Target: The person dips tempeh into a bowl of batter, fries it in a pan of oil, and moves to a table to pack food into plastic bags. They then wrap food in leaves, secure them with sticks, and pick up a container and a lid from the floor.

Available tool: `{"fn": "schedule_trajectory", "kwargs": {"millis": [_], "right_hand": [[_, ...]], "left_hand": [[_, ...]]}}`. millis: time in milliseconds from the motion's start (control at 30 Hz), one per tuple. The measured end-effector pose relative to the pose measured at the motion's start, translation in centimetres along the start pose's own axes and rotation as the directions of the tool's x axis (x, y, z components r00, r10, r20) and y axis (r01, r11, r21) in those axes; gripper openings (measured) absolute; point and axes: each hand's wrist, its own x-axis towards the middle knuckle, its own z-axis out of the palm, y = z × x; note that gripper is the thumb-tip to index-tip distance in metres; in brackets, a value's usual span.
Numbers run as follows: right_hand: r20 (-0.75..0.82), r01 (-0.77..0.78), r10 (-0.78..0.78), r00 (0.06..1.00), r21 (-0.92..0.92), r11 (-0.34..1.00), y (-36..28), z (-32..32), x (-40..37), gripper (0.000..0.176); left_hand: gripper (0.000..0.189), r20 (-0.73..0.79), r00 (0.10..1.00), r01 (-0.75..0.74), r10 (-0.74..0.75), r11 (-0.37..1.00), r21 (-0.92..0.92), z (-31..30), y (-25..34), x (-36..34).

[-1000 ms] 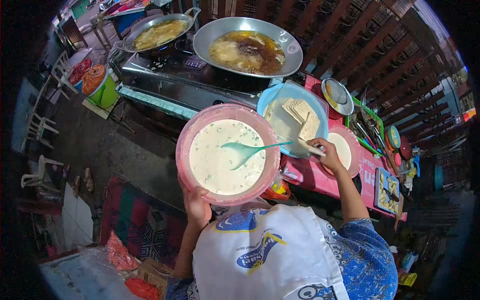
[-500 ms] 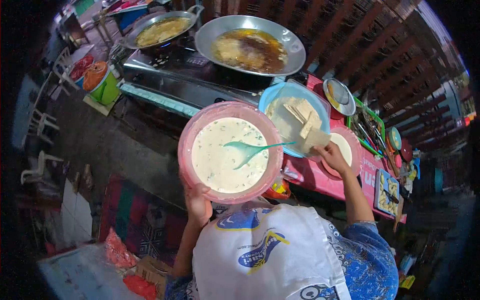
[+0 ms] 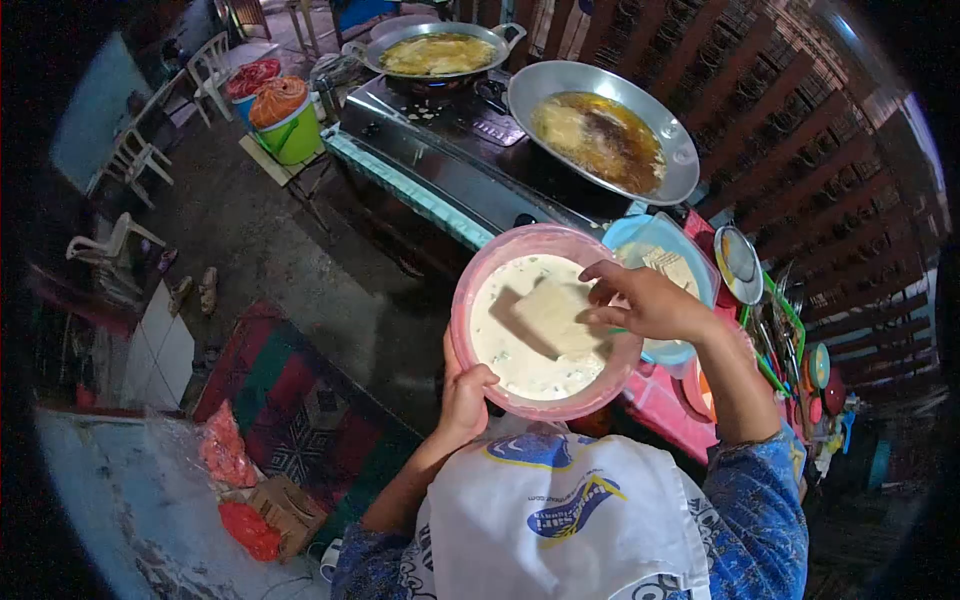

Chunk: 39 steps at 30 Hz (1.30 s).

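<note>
My left hand [image 3: 467, 398] grips the near left rim of a pink bowl [image 3: 470, 290], its thumb over the edge. Creamy batter [image 3: 510, 365] with green bits fills much of the bowl. A thin, square, pale slice, seemingly tempeh [image 3: 550, 315], is at the batter and casts a dark shadow on its left. Above the bowl's right side, my right hand [image 3: 650, 300] has its fingers spread, the tips close to the slice's edge. A green spoon is mostly hidden under that hand. Behind it, a light blue basin [image 3: 622, 232] contains more slices [image 3: 672, 268].
Two wide pans of frying oil [image 3: 600, 140] [image 3: 438, 54] sit on the stove [image 3: 430, 150]. A strainer [image 3: 738, 262] and a green basket of utensils [image 3: 785, 305] stand at the right. At the left are a green bucket [image 3: 293, 138] and plastic chairs [image 3: 112, 238].
My right hand has moved left from the blue basin to above the pink bowl, bringing a tempeh slice to the batter. The view has shifted, and my left hand still holds the bowl.
</note>
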Motion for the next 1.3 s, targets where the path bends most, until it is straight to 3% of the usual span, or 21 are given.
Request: {"fn": "schedule_trajectory", "kwargs": {"millis": [33,100,167,233,300,333,467,567,600,667,800,900,967,1000,1067,1100,1167,1200,1233,1300], "right_hand": [[0.006,0.01,-0.01,1.0,0.0,1.0,0.4,0.4,0.2,0.037],[-0.098,0.047,-0.119,0.988,-0.542,0.839,1.9,1.3,0.1,0.037],[-0.032,0.111,-0.163,0.986,-0.605,0.788,3.3,2.3,-0.5,0.04],[0.028,0.079,-0.086,0.996,-0.726,0.683,3.9,3.4,-1.0,0.034],[0.036,0.149,-0.182,0.983,-0.735,0.662,3.9,3.7,-1.3,0.027],[-0.036,0.072,-0.144,0.989,-0.731,0.678,2.4,3.1,-1.7,0.031],[-0.181,-0.144,0.033,0.983,-0.644,0.751,0.5,1.8,-3.0,0.031],[-0.246,-0.164,0.045,0.968,-0.488,0.857,1.8,3.3,-2.7,0.027],[-0.245,-0.16,0.04,0.969,-0.491,0.856,2.2,3.8,-2.3,0.027],[-0.284,-0.023,-0.068,0.956,-0.306,0.952,3.0,4.9,-1.3,0.026],[-0.285,0.015,-0.087,0.954,-0.247,0.969,3.6,6.3,1.0,0.025],[-0.272,0.052,-0.082,0.959,-0.116,0.992,3.5,6.3,1.9,0.023],[-0.172,-0.016,0.034,0.985,0.105,0.994,3.4,5.7,2.0,0.022],[-0.171,-0.012,0.03,0.985,0.105,0.994,3.5,5.4,1.9,0.022],[-0.373,0.052,-0.059,0.926,-0.028,0.998,3.5,5.0,1.6,0.024],[-0.373,0.055,-0.062,0.926,-0.03,0.998,2.7,4.6,1.4,0.024],[-0.545,-0.011,-0.238,0.804,-0.413,0.911,0.6,3.8,0.6,0.027],[-0.531,0.06,-0.483,0.696,-0.628,0.776,0.9,4.0,0.7,0.031],[-0.533,0.056,-0.483,0.695,-0.629,0.775,0.7,4.3,0.5,0.031],[-0.489,0.112,-0.637,0.595,-0.735,0.669,-0.3,5.3,-0.2,0.033]], "left_hand": [[0.082,0.011,1.0,-0.012,0.012,1.0,0.006,-0.1,-0.1,-0.1],[0.082,-0.015,1.0,-0.009,0.009,1.0,-0.019,0.1,0.2,-0.3],[0.081,-0.055,0.998,0.022,-0.023,1.0,-0.013,0.7,0.9,-0.6],[0.081,-0.05,0.999,0.014,-0.014,1.0,-0.008,0.5,0.7,-0.6],[0.081,-0.04,0.999,0.002,-0.002,1.0,-0.001,0.3,0.7,-0.6],[0.081,-0.052,0.999,-0.016,0.016,1.0,0.007,0.3,0.7,-0.5],[0.079,-0.07,0.997,-0.044,0.043,0.999,-0.015,0.5,1.3,-0.8],[0.08,-0.091,0.994,-0.061,0.059,0.998,-0.027,0.6,1.3,-0.7],[0.08,-0.093,0.994,-0.066,0.063,0.997,-0.028,0.6,1.3,-0.7],[0.081,-0.076,0.992,-0.095,0.097,0.995,0.037,0.7,1.3,-0.7],[0.079,-0.093,0.992,-0.086,0.086,0.996,0.003,0.7,1.6,-0.6],[0.079,-0.102,0.991,-0.084,0.084,0.996,0.004,0.7,1.6,-0.7],[0.079,-0.113,0.989,-0.093,0.093,0.996,0.009,0.7,1.9,-0.8],[0.079,-0.115,0.989,-0.096,0.097,0.995,0.01,0.5,1.9,-0.9],[0.078,-0.125,0.987,-0.099,0.097,0.995,-0.007,0.3,1.7,-0.8],[0.078,-0.125,0.987,-0.102,0.1,0.995,-0.007,0.2,1.8,-0.8],[0.078,-0.117,0.992,-0.049,0.043,0.997,-0.053,0.1,2.1,-0.9],[0.078,-0.114,0.993,-0.049,0.043,0.997,-0.054,0.2,2.2,-0.9],[0.078,-0.118,0.992,-0.057,0.052,0.998,-0.04,0.2,2.3,-0.8],[0.077,-0.122,0.991,-0.067,0.063,0.997,-0.026,0.2,2.4,-0.8]]}}
